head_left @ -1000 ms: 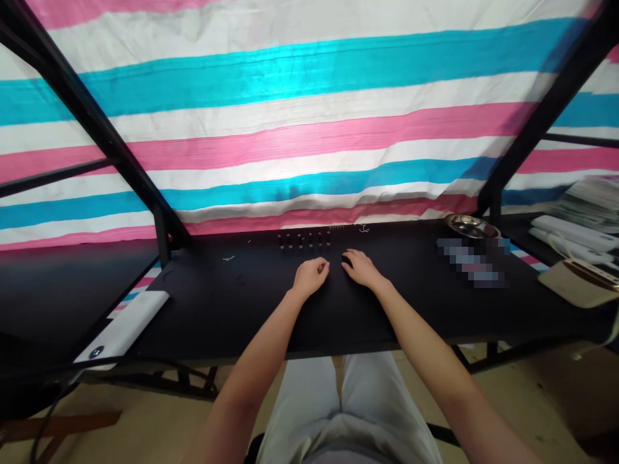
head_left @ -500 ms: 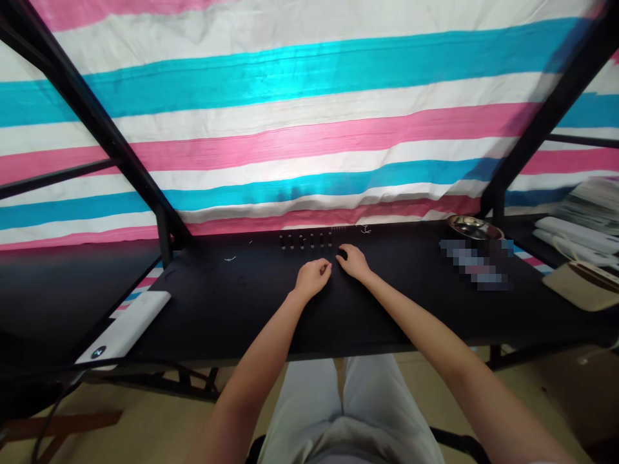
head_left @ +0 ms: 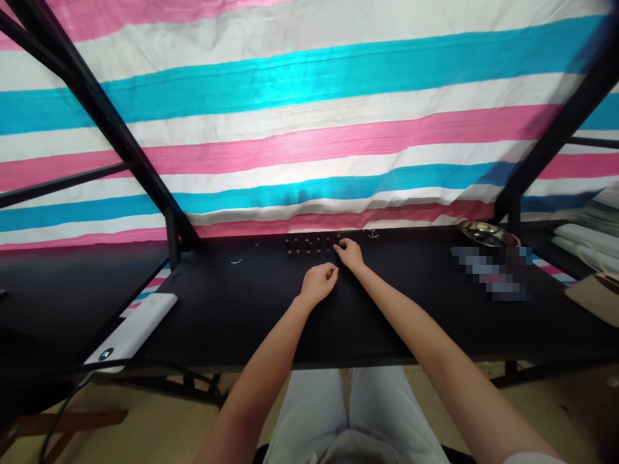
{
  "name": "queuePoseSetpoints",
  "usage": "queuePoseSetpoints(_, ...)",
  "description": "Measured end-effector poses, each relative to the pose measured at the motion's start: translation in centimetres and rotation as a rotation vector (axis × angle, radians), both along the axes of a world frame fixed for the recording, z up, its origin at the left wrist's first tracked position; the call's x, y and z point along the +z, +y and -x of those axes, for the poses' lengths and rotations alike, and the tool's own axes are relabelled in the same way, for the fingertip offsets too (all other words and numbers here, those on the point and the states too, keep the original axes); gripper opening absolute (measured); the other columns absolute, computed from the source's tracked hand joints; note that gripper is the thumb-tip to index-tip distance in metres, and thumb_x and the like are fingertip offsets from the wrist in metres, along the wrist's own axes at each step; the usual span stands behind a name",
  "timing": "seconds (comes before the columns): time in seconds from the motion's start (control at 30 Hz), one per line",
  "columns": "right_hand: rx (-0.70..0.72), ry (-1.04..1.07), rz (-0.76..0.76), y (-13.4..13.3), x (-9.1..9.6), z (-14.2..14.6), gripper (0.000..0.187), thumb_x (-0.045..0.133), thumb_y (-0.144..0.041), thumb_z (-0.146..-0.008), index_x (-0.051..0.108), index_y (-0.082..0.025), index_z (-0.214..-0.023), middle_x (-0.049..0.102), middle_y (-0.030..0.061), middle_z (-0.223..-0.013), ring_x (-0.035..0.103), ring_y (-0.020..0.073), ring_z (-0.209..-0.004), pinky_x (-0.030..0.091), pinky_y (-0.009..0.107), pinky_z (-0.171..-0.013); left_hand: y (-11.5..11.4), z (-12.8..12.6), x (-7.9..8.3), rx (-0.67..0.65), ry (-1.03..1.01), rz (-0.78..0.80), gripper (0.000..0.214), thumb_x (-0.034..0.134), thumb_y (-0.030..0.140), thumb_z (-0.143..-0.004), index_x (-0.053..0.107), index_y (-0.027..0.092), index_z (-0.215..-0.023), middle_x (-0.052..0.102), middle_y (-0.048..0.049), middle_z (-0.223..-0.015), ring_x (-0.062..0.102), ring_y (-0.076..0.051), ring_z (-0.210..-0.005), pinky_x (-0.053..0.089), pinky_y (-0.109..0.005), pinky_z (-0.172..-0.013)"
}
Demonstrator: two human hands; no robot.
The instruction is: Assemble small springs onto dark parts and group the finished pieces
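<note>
My left hand [head_left: 319,283] rests low over the black table [head_left: 217,309], its fingers curled in a pinch; whatever may be in them is hidden. Beyond it stands a row of small dark cylinders with pale ends [head_left: 308,246]. My right hand [head_left: 350,255] is at the right end of this row. Its thumb and forefinger close around the spot of the last small dark cylinder, which the fingers cover. Behind the right hand lies a row of tiny thin pieces [head_left: 345,232], too small to name.
White thin strands [head_left: 373,234] lie at the back edge, others [head_left: 236,261] at left. A shiny metal bowl [head_left: 489,233] and a blurred-out patch are at right. A white power strip-like box [head_left: 135,332] sits at left. Black frame bars [head_left: 140,167] slant up before a striped sheet [head_left: 290,154].
My right hand has moved forward and left to the end of the row, covering the last cylinder. My left hand stays curled in about the same place. The view has shifted slightly.
</note>
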State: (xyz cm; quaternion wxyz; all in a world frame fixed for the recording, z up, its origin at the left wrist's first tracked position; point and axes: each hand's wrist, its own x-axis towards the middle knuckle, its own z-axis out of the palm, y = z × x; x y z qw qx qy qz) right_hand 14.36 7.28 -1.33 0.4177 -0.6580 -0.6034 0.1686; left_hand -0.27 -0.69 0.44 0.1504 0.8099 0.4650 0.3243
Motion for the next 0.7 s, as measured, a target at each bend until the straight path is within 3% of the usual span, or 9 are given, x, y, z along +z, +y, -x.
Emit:
queuePoseSetpoints(0.27, 0.167, 0.32, -0.156, -3.1, 0.4, -0.5, 0.031, 0.058, -0.037, -0.073, 0.064, -0.014, -0.093, 0.066, 0.0059, -0.08, 0.061, 0.0167, -0.072, 0.049, 0.031, -0.072, 0.2, -0.2, 0.0, 0.014, -0.213, 0.082, 0.024, 0.047, 0.034, -0.081, 0.063, 0.017, -0.077, 0.053, 0.0023, -0.054, 0.045, -0.008, -0.049, 0.035, -0.02, -0.052)
queuePoseSetpoints(0.5, 0.264, 0.159, -0.299, -8.2, 2.4, -1.1, 0.027, 0.054, -0.032, -0.078, 0.065, -0.019, -0.099, 0.06, 0.0046, -0.087, 0.055, 0.0132, -0.07, 0.047, 0.026, -0.064, -0.2, -0.6, 1.3, -0.005, -0.6, 0.311, 0.037, 0.051, 0.047, -0.078, 0.057, 0.014, -0.095, 0.053, 0.0038, -0.056, 0.043, -0.006, -0.04, 0.036, -0.02, -0.043)
queuePoseSetpoints(0.7, 0.314, 0.072, -0.329, -9.2, 2.8, -1.0, 0.026, 0.049, -0.028, -0.083, 0.063, -0.021, -0.103, 0.059, 0.0054, -0.092, 0.055, 0.0131, -0.073, 0.047, 0.027, -0.067, -0.1, -0.6, 1.5, -0.083, -0.725, 0.353, 0.034, 0.055, 0.045, -0.077, 0.056, 0.014, -0.092, 0.054, 0.0038, -0.057, 0.042, -0.003, -0.036, 0.032, -0.017, -0.037)
